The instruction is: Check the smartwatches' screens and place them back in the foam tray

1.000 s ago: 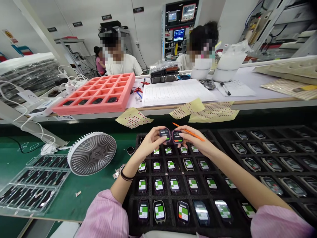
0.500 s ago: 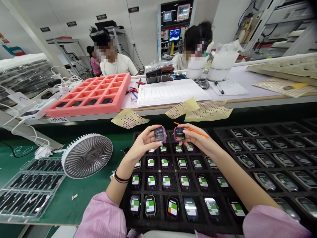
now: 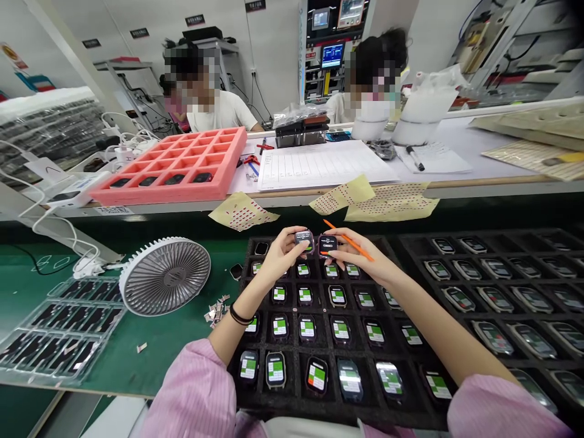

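Observation:
Above the far part of a black foam tray (image 3: 319, 311), my left hand (image 3: 286, 250) is closed round a watch (image 3: 303, 241), its thumb on the lit screen. Close beside it, my right hand (image 3: 347, 248) grips another watch (image 3: 327, 245), whose screen shows text and an orange strip. An orange stick (image 3: 349, 240) also lies in my right hand, slanting across its back. The two watches are side by side, nearly touching. Rows of watches with green and white screens fill the tray below; one screen in the nearest row (image 3: 316, 376) is partly orange.
A grey fan (image 3: 166, 277) and clear plastic trays (image 3: 50, 325) stand left. More watches sit in a second black tray (image 3: 497, 292) at right. The shelf beyond holds a pink foam tray (image 3: 182, 193) and papers (image 3: 319, 165). Two people (image 3: 219, 109) (image 3: 337, 109) sit behind it.
My left hand has moved right, bringing its watch close to the other one, and its thumb is now over the screen. The left watch's screen now shows brighter text. The view has shifted slightly.

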The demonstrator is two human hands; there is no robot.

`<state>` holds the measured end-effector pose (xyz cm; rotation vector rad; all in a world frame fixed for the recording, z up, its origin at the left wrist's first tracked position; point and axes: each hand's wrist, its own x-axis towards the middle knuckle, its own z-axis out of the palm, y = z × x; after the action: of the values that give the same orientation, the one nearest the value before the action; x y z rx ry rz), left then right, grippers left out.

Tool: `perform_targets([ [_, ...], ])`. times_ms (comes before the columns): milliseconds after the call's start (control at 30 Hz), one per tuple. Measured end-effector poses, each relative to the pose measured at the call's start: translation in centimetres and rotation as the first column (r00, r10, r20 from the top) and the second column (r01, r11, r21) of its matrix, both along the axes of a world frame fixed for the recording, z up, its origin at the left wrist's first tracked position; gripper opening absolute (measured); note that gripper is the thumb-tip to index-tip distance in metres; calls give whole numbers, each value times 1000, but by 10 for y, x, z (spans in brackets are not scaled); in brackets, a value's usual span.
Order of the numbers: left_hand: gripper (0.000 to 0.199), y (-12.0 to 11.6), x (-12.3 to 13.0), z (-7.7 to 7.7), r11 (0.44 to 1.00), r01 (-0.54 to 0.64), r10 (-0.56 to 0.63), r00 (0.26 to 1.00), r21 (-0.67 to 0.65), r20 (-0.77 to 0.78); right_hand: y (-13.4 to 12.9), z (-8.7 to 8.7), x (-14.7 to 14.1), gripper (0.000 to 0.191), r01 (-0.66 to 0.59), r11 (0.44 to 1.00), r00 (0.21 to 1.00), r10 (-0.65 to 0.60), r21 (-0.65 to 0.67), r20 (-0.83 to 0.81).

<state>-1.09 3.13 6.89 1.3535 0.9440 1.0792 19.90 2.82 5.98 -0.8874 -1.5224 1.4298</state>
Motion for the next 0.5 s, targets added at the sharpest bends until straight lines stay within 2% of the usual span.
perform_targets([
  [200,38,1,5,-3,1000,-3,3,1000,0,4,3,-3,6,35,12,1000,1000,-11,12,-12],
  [400,38,4,7,-12,1000,20,-20,1000,0,3,1,-2,4,31,123,992,992,-123,-19,-30],
  [500,39,4,6,-13,999,36,-36,999,-9,-8,1,-5,2,29,131,991,991,-132,-29,-28],
])
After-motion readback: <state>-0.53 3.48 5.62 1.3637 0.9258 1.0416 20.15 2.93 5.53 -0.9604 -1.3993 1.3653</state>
